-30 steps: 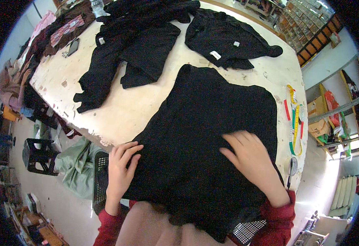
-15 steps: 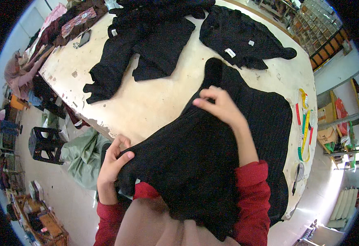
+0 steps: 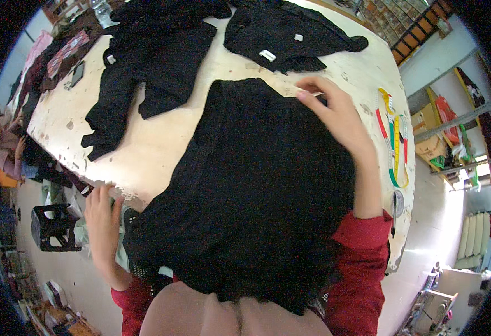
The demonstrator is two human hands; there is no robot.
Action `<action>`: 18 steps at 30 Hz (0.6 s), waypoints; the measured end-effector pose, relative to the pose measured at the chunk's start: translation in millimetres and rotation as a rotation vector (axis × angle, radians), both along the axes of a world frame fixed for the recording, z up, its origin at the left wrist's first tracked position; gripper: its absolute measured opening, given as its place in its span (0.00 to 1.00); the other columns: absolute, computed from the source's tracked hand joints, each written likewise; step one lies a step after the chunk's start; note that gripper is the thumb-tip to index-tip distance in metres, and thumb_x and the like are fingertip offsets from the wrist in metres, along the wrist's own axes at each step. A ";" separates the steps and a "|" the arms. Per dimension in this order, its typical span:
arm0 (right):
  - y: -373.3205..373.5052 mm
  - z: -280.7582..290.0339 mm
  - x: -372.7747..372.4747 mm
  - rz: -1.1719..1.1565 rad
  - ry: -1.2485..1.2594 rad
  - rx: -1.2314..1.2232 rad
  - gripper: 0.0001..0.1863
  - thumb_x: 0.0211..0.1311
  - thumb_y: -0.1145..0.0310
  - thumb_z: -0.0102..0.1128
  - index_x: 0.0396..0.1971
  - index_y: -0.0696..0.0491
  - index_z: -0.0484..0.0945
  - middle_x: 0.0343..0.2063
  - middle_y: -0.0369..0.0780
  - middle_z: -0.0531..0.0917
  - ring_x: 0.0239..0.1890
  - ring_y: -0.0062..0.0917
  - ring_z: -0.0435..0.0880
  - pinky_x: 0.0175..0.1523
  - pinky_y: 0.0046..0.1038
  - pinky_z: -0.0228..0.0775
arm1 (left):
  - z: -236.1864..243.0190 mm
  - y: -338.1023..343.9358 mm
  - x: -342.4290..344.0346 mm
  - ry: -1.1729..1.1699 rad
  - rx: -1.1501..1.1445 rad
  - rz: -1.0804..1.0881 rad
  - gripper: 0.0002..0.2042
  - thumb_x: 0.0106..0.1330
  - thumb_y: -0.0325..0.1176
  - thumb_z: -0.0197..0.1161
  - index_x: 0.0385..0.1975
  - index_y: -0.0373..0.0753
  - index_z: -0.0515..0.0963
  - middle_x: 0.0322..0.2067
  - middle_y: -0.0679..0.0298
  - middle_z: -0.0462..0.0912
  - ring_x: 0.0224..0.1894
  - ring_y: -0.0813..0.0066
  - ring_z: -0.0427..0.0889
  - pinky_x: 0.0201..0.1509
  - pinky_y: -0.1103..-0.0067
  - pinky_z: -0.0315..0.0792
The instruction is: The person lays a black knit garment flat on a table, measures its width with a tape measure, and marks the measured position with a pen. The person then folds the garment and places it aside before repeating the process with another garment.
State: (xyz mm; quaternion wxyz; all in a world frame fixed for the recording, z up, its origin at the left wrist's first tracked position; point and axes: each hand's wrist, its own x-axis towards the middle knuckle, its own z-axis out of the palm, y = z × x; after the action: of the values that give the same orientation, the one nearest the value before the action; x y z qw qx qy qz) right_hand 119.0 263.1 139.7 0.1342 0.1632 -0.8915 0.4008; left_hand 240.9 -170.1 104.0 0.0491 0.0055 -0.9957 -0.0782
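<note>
While we look down from above, our left hand (image 3: 102, 215) sits at the lower left of the frame, fingers loosely spread and released, resting at the near edge of the bench (image 3: 161, 151) just beside the lower left hem of the black knit garment (image 3: 262, 185); we cannot tell whether it touches the cloth. Left of it, below the bench, a dark plastic crate (image 3: 55, 227) stands on the floor. At the upper left of the frame a black long-sleeved top (image 3: 144, 73) lies flat on the bench, one sleeve trailing toward the bench's left edge. The knit garment fills the centre, spread over the bench and hanging off its near edge over our lap. At the upper middle another black garment (image 3: 290, 33) lies crumpled, small white labels showing. Our right hand (image 3: 332, 109) reaches to the knit garment's far upper right edge, fingertips pinching the cloth there. At the right of the frame coloured measuring tapes (image 3: 396, 140) lie along the bench edge.
</note>
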 end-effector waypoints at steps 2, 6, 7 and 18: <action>23.3 -4.8 21.5 -0.126 -0.111 0.213 0.14 0.64 0.62 0.59 0.39 0.59 0.76 0.39 0.48 0.81 0.43 0.40 0.81 0.51 0.35 0.71 | -6.9 50.5 -12.6 0.115 0.147 -0.201 0.15 0.60 0.27 0.62 0.47 0.34 0.74 0.50 0.51 0.75 0.56 0.50 0.71 0.63 0.63 0.63; 59.5 -63.8 107.3 -0.365 0.015 0.392 0.25 0.67 0.60 0.55 0.58 0.58 0.66 0.61 0.50 0.68 0.63 0.45 0.67 0.65 0.38 0.60 | -54.2 120.1 -25.3 -0.006 -0.015 -0.644 0.29 0.65 0.45 0.59 0.67 0.53 0.63 0.70 0.58 0.56 0.72 0.56 0.54 0.73 0.57 0.46; 69.1 -96.2 139.0 -0.439 0.013 0.456 0.29 0.67 0.58 0.54 0.62 0.58 0.61 0.64 0.49 0.65 0.66 0.44 0.64 0.67 0.39 0.58 | -62.7 113.1 -32.1 -0.021 -0.004 -0.608 0.29 0.65 0.46 0.58 0.68 0.55 0.62 0.71 0.58 0.55 0.72 0.56 0.53 0.73 0.56 0.45; 135.9 -76.5 197.3 -0.454 -0.725 -0.192 0.20 0.71 0.57 0.52 0.49 0.59 0.75 0.35 0.40 0.82 0.39 0.23 0.79 0.48 0.25 0.70 | 14.1 205.5 -111.1 0.010 0.106 -1.019 0.12 0.67 0.37 0.57 0.43 0.37 0.76 0.41 0.58 0.78 0.48 0.59 0.76 0.53 0.68 0.70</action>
State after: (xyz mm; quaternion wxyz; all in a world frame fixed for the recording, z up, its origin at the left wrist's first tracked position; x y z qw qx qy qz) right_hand 316.4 399.0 63.1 -0.0883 -0.2014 -0.8528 0.4737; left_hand 129.8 35.4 118.0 0.0091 -0.4786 -0.8663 -0.1426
